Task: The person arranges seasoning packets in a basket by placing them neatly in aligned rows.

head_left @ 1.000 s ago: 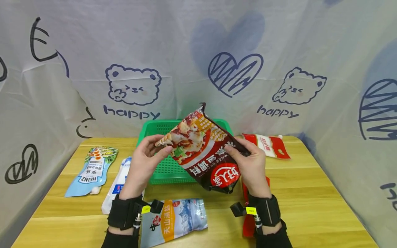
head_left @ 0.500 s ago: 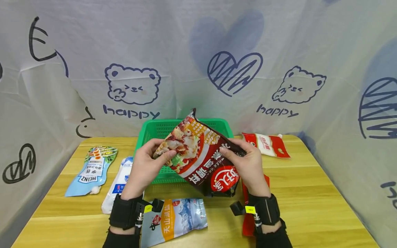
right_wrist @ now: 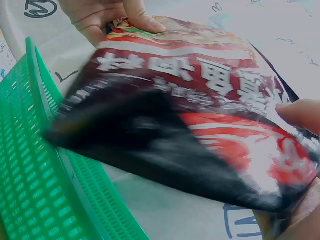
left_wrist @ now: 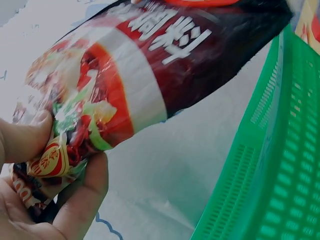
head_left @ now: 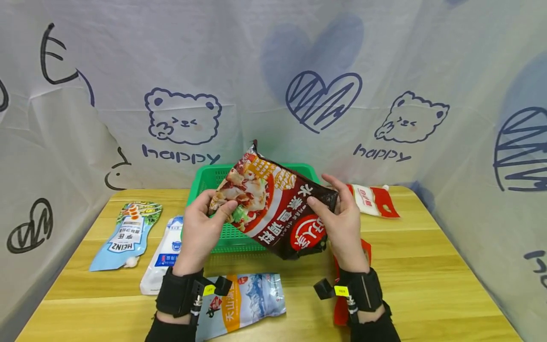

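A dark red seasoning packet point(head_left: 273, 204) with a food picture and white Chinese lettering is held up, tilted, in front of a green basket point(head_left: 239, 242). My left hand point(head_left: 205, 223) pinches its left end, thumb on the front and fingers behind, as the left wrist view also shows. At the right end, my right hand point(head_left: 339, 223) grips the packet with the thumb on its face, while the index finger sticks out past the edge. The right wrist view shows the packet's black end point(right_wrist: 150, 145) folded and blurred. The packet hides much of the basket's inside.
On the wooden table point(head_left: 427, 275), a blue Heinz pouch point(head_left: 128, 235) and a white packet point(head_left: 164, 256) lie left. A blue-and-orange salt bag point(head_left: 248, 301) lies in front. A red-and-white pouch point(head_left: 372, 200) lies back right; a red packet point(head_left: 342, 311) is partly under the right arm.
The packet has shifted left and turned somewhat, its right end now higher. My right index finger has lifted away from the packet's edge. Both hands still hold it.
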Demonstrator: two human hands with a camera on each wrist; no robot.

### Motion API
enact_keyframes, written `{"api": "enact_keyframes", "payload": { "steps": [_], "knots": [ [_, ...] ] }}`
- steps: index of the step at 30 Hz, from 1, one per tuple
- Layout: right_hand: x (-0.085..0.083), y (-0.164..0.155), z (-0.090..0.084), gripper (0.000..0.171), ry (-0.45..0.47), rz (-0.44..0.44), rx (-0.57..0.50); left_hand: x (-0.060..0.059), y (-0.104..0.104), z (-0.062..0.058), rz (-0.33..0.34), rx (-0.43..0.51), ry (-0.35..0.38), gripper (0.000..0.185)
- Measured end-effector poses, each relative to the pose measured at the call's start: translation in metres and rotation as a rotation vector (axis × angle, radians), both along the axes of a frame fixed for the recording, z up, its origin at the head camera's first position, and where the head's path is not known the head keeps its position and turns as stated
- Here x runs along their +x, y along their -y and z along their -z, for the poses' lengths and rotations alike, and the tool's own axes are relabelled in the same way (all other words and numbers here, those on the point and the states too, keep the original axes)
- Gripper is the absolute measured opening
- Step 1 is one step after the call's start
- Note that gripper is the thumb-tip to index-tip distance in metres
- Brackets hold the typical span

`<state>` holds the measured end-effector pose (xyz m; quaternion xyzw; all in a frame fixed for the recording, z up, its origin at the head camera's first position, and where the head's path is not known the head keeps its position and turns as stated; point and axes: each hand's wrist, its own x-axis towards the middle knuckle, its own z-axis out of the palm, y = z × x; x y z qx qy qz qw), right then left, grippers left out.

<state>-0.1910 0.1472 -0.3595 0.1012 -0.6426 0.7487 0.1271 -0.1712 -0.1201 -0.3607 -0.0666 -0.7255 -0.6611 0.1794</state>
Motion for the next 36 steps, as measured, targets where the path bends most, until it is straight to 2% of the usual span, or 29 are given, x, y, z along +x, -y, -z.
{"api": "enact_keyframes", "payload": {
  "steps": [4, 9, 12, 16, 20, 23, 27, 36],
  "knots": [
    [0.0, 0.002, 0.0, 0.056, 0.0, -0.007, -0.017, 0.0, -0.003, 0.0, -0.01, 0.061, 0.012, 0.019],
    [0.002, 0.003, 0.001, 0.049, 0.058, -0.009, 0.067, -0.001, -0.007, 0.001, -0.024, 0.107, 0.037, 0.018],
    [0.002, 0.003, 0.002, 0.049, 0.095, -0.004, 0.09, -0.002, -0.011, 0.002, -0.008, 0.128, 0.07, 0.021],
    [0.001, 0.002, 0.003, 0.051, 0.124, 0.032, 0.091, -0.003, -0.015, 0.003, 0.065, 0.143, 0.157, 0.026],
    [-0.002, 0.001, 0.005, 0.052, 0.126, 0.086, 0.115, -0.004, -0.014, 0.004, 0.147, 0.119, 0.244, 0.035],
    [-0.003, 0.001, 0.007, 0.051, 0.104, 0.119, 0.13, -0.004, -0.012, 0.004, 0.191, 0.098, 0.273, 0.04],
    [-0.002, 0.002, 0.006, 0.049, 0.073, 0.133, 0.132, -0.004, -0.007, 0.006, 0.239, 0.072, 0.276, 0.042],
    [0.003, -0.002, 0.0, 0.049, 0.009, 0.105, 0.099, -0.003, 0.002, 0.004, 0.361, 0.003, 0.229, 0.047]
  ]
}}
